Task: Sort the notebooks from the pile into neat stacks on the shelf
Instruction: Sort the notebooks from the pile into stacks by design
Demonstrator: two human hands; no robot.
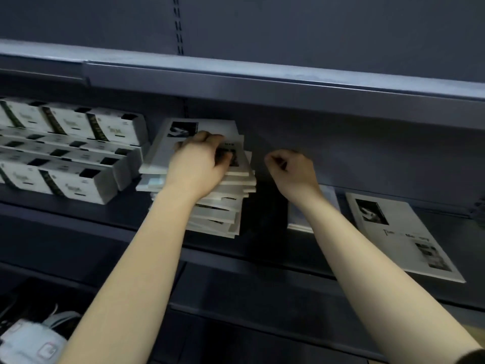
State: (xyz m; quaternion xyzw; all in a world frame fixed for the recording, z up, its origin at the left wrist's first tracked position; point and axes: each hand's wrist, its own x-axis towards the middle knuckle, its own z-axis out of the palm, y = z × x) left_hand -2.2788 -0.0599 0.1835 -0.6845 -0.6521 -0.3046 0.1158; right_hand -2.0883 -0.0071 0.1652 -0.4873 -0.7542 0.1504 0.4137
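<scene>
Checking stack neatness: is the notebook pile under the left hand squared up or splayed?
Splayed. The notebook pile has edges stepping out at differing angles beneath the left hand.

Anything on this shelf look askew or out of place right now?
Yes: the notebook pile that the left hand grips is ragged, its books fanned and offset, edges out of line. The white boxes beside it sit in even rows.
</scene>
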